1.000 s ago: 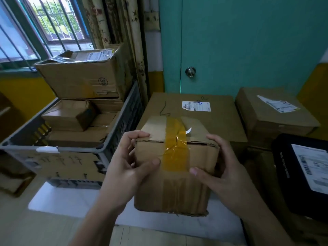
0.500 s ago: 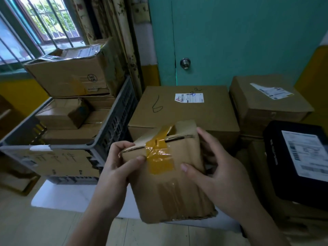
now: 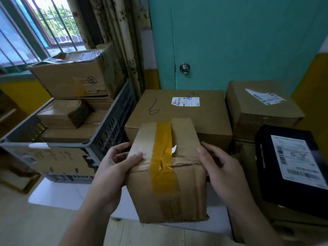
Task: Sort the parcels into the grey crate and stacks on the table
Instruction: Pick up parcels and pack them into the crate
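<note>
I hold a small cardboard parcel (image 3: 170,174) with a yellow tape strip in front of me, above the table's white front edge (image 3: 56,194). My left hand (image 3: 113,171) grips its left side, thumb on top. My right hand (image 3: 221,171) holds its right side, fingers wrapped behind. The grey crate (image 3: 113,125) stands at the left with several brown parcels inside and a large box (image 3: 74,75) on top. A big flat box (image 3: 179,110) marked "6" lies right behind the held parcel.
A brown box with a torn label (image 3: 262,103) sits at the back right. A black parcel with a white label (image 3: 294,166) lies at the right. A teal door (image 3: 230,41) is behind, a barred window (image 3: 35,27) at the left.
The parcel was tilted to the left half a second ago and is now turned back, its top face towards me. Both hands kept their hold. The view moved closer to the table.
</note>
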Available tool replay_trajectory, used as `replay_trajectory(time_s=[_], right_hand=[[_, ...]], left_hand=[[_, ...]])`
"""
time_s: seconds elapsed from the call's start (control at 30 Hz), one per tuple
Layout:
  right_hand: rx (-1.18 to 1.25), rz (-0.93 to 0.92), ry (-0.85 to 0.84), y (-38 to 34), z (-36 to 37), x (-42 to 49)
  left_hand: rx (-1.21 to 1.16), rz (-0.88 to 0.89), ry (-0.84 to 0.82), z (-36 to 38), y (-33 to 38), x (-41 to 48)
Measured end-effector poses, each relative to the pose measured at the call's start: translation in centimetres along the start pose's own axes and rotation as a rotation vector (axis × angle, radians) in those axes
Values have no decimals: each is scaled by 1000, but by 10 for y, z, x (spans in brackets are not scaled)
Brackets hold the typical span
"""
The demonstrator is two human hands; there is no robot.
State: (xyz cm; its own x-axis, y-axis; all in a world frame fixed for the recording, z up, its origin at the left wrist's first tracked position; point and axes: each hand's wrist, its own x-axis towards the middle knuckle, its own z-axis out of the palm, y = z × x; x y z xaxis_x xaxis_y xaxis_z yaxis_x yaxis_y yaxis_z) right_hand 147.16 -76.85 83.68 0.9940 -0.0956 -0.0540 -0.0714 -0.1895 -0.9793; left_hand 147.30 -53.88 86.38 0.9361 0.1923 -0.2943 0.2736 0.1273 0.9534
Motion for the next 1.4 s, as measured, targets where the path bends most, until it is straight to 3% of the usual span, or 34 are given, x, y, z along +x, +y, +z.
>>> replay_trajectory(time_s=[0.13, 0.27, 0.33, 0.57, 0.7, 0.87, 1.2, 1.4], right_hand=[[-1, 14, -42, 3, -4, 3], [90, 155, -156, 5, -5, 7], [113, 175, -115, 9, -4, 10], [11, 84, -103, 15, 10, 13], [-108, -11, -46, 27, 11, 17], [-5, -78, -82, 24, 12, 17], [-212, -221, 107, 28, 17, 20], [-191, -174, 61, 27, 14, 21]], left_hand=[[-16, -1, -21, 6, 0, -4], [-33, -51, -69, 3, -4, -5], [-4, -47, -114, 3, -4, -6], [35, -19, -11, 16, -6, -9], [63, 26, -37, 22, -11, -8], [97, 62, 20, 30, -17, -4], [136, 27, 82, 37, -18, 11], [125, 72, 82, 45, -17, 12]])
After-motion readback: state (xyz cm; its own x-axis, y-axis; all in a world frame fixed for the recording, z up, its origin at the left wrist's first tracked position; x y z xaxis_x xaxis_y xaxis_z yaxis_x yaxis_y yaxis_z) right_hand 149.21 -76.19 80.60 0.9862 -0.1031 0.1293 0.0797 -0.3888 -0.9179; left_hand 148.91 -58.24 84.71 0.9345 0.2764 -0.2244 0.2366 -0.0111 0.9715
